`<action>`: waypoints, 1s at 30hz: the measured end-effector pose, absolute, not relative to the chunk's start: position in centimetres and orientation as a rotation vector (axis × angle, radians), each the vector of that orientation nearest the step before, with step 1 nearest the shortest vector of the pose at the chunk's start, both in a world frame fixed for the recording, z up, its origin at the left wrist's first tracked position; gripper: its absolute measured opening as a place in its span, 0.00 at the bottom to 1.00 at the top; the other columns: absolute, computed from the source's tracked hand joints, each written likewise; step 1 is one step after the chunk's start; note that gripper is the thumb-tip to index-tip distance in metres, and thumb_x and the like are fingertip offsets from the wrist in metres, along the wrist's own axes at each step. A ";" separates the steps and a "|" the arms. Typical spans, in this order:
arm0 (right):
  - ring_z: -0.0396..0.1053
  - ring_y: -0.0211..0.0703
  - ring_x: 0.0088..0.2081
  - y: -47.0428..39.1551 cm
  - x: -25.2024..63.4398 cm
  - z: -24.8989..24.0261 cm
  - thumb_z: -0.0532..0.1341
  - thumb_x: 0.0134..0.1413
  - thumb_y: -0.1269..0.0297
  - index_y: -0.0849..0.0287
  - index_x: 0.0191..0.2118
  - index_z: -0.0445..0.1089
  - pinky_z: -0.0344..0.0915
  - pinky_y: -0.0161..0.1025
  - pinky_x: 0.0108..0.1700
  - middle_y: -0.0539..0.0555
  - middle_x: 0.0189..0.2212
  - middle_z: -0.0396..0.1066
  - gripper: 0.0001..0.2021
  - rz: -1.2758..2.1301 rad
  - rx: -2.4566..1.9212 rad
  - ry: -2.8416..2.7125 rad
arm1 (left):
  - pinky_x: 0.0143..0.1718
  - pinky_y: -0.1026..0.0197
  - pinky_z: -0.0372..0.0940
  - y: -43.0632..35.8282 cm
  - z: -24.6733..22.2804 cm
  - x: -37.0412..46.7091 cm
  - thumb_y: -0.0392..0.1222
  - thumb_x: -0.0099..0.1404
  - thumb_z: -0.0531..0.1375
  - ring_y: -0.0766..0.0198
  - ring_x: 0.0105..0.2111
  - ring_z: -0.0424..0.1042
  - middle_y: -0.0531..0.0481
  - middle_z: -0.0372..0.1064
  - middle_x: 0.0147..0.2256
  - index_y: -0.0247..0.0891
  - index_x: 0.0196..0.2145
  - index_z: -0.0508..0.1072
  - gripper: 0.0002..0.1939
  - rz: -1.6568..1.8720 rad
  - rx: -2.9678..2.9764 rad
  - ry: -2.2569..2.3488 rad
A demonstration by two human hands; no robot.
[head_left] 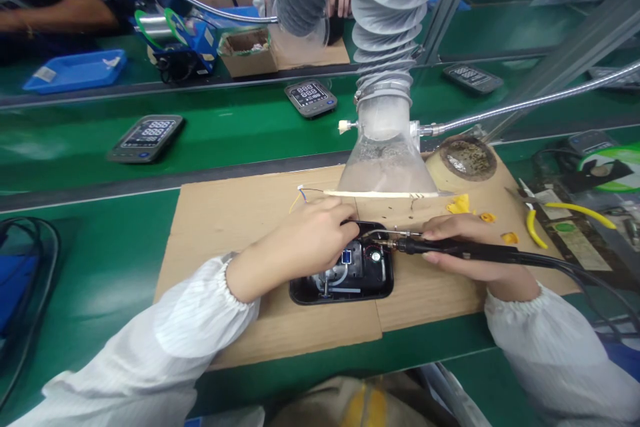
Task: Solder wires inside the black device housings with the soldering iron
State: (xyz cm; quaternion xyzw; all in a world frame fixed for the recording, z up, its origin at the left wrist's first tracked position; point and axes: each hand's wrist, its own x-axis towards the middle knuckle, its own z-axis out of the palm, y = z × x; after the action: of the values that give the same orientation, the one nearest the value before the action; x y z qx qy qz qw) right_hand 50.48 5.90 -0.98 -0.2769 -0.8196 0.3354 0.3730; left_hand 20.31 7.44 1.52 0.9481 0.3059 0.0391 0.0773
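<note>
A black device housing [367, 283] lies open side up on the cardboard, with a small board, clear tubing and a round silver part inside. My left hand [320, 233] reaches over its far left edge, fingers bent together and pointing down into it; what they grip is hidden. Thin wires with a white connector [301, 188] stick out behind that hand. My right hand [465, 240] is closed around a black soldering iron [450, 249] with a thin metal feed tube along it. The iron's tip points left into the housing, close to my left fingertips.
A fume extraction hood [387, 167] hangs just beyond the housing. Yellow-handled pliers [535, 223], a round tip-cleaning pot [463, 160] and yellow scraps [459, 204] are at right. Display units [150, 137] lie on the green belt. Across it are a solder reel [160, 28] and other people.
</note>
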 end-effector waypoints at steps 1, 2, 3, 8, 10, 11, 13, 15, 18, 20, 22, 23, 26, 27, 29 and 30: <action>0.78 0.42 0.38 5.8 50.5 -1.0 0.68 0.57 0.73 0.53 0.47 0.73 0.74 0.36 0.38 0.52 0.37 0.79 0.13 0.863 -0.733 -2.094 | 0.48 0.50 0.71 7.4 1.5 20.3 0.35 0.72 0.54 0.52 0.45 0.72 0.41 0.73 0.44 0.34 0.36 0.77 0.11 0.113 2.839 0.918; 0.78 0.42 0.38 5.8 50.5 -1.0 0.68 0.57 0.73 0.53 0.47 0.73 0.74 0.36 0.38 0.52 0.37 0.79 0.13 0.864 -0.747 -2.094 | 0.48 0.49 0.71 7.4 1.6 20.3 0.35 0.72 0.54 0.52 0.45 0.72 0.42 0.73 0.44 0.34 0.36 0.77 0.11 0.110 2.838 0.920; 0.78 0.42 0.38 5.8 50.5 -1.1 0.68 0.57 0.73 0.53 0.46 0.73 0.74 0.36 0.37 0.52 0.37 0.79 0.13 0.863 -0.751 -2.098 | 0.48 0.49 0.71 7.4 1.6 20.4 0.35 0.72 0.54 0.52 0.45 0.72 0.42 0.73 0.44 0.34 0.36 0.77 0.11 0.109 2.837 0.922; 0.78 0.41 0.39 5.7 50.5 -1.0 0.68 0.57 0.73 0.53 0.47 0.73 0.74 0.37 0.39 0.52 0.37 0.79 0.14 0.860 -0.737 -2.105 | 0.50 0.50 0.70 7.5 1.4 20.3 0.35 0.72 0.54 0.53 0.47 0.72 0.42 0.73 0.44 0.34 0.36 0.77 0.11 0.143 2.837 0.912; 0.79 0.42 0.40 5.5 50.7 -1.0 0.69 0.57 0.73 0.53 0.47 0.73 0.74 0.37 0.41 0.52 0.38 0.79 0.13 0.840 -0.791 -2.105 | 0.50 0.50 0.70 7.5 1.2 20.2 0.35 0.72 0.55 0.53 0.47 0.72 0.42 0.73 0.44 0.34 0.36 0.77 0.11 0.150 2.839 0.906; 0.79 0.42 0.40 5.4 50.7 -1.1 0.69 0.56 0.72 0.53 0.47 0.73 0.75 0.38 0.41 0.52 0.38 0.80 0.13 0.826 -0.815 -2.107 | 0.50 0.50 0.70 7.5 1.2 20.2 0.35 0.72 0.55 0.53 0.47 0.72 0.42 0.73 0.44 0.35 0.36 0.77 0.11 0.150 2.841 0.906; 0.79 0.44 0.39 5.4 50.9 -1.2 0.70 0.56 0.70 0.51 0.47 0.74 0.75 0.39 0.41 0.51 0.38 0.80 0.14 0.808 -0.829 -2.120 | 0.50 0.50 0.70 7.5 1.1 20.2 0.35 0.71 0.55 0.53 0.47 0.72 0.41 0.73 0.44 0.34 0.36 0.77 0.10 0.147 2.842 0.906; 0.79 0.45 0.39 5.5 51.0 -1.4 0.70 0.55 0.70 0.48 0.48 0.74 0.76 0.40 0.40 0.51 0.39 0.80 0.16 0.803 -0.810 -2.134 | 0.49 0.50 0.70 7.5 1.2 20.2 0.35 0.71 0.55 0.53 0.46 0.72 0.42 0.73 0.43 0.34 0.36 0.77 0.11 0.151 2.841 0.909; 0.80 0.47 0.38 5.8 51.1 -1.5 0.71 0.54 0.71 0.44 0.50 0.74 0.78 0.41 0.39 0.50 0.39 0.81 0.20 0.802 -0.789 -2.145 | 0.49 0.51 0.69 7.4 1.3 20.2 0.35 0.72 0.54 0.55 0.46 0.72 0.42 0.73 0.43 0.35 0.36 0.77 0.12 0.163 2.830 0.906; 0.80 0.47 0.38 5.8 51.1 -1.4 0.71 0.54 0.71 0.44 0.51 0.74 0.78 0.41 0.38 0.50 0.39 0.81 0.21 0.797 -0.781 -2.145 | 0.50 0.52 0.69 7.4 1.4 20.2 0.34 0.72 0.54 0.55 0.47 0.71 0.42 0.73 0.42 0.35 0.36 0.77 0.12 0.165 2.822 0.902; 0.80 0.47 0.37 5.8 51.1 -1.2 0.71 0.53 0.71 0.44 0.50 0.74 0.78 0.40 0.38 0.50 0.38 0.81 0.20 0.794 -0.784 -2.141 | 0.50 0.52 0.68 7.4 1.4 20.3 0.35 0.72 0.53 0.56 0.46 0.71 0.42 0.73 0.42 0.35 0.35 0.77 0.13 0.168 2.818 0.900; 0.80 0.47 0.37 5.7 51.1 -1.2 0.71 0.53 0.71 0.44 0.50 0.74 0.78 0.40 0.38 0.50 0.38 0.81 0.20 0.795 -0.791 -2.138 | 0.49 0.52 0.68 7.4 1.4 20.3 0.35 0.72 0.53 0.56 0.46 0.71 0.42 0.73 0.42 0.35 0.35 0.77 0.13 0.171 2.818 0.901; 0.80 0.47 0.37 5.6 51.0 -1.1 0.71 0.53 0.71 0.45 0.49 0.75 0.78 0.39 0.38 0.50 0.38 0.81 0.19 0.805 -0.807 -2.133 | 0.49 0.52 0.68 7.4 1.2 20.2 0.35 0.72 0.53 0.56 0.46 0.71 0.42 0.73 0.42 0.35 0.34 0.77 0.13 0.192 2.812 0.903; 0.80 0.46 0.37 5.6 50.9 -1.0 0.71 0.53 0.72 0.45 0.48 0.75 0.78 0.39 0.38 0.50 0.38 0.81 0.19 0.806 -0.806 -2.135 | 0.49 0.52 0.68 7.4 1.2 20.2 0.35 0.72 0.54 0.56 0.46 0.71 0.42 0.73 0.42 0.35 0.34 0.77 0.12 0.201 2.808 0.902; 0.80 0.45 0.37 5.7 51.0 -1.0 0.71 0.52 0.72 0.46 0.48 0.75 0.78 0.38 0.38 0.50 0.38 0.81 0.18 0.793 -0.800 -2.134 | 0.49 0.53 0.67 7.4 1.1 20.2 0.35 0.71 0.54 0.57 0.45 0.70 0.43 0.73 0.42 0.35 0.34 0.76 0.12 0.221 2.804 0.896; 0.80 0.45 0.37 5.7 51.1 -0.9 0.71 0.52 0.72 0.47 0.47 0.76 0.78 0.37 0.38 0.50 0.37 0.81 0.18 0.774 -0.798 -2.126 | 0.49 0.53 0.67 7.4 1.1 20.2 0.35 0.71 0.54 0.57 0.45 0.70 0.43 0.73 0.42 0.35 0.34 0.76 0.12 0.224 2.807 0.894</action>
State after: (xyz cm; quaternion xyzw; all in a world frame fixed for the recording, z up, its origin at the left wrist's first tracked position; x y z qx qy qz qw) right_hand 51.08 5.72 -0.88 -0.3099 -0.8258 0.3006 0.3628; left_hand 20.20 7.43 1.07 0.9459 0.3012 0.0754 0.0936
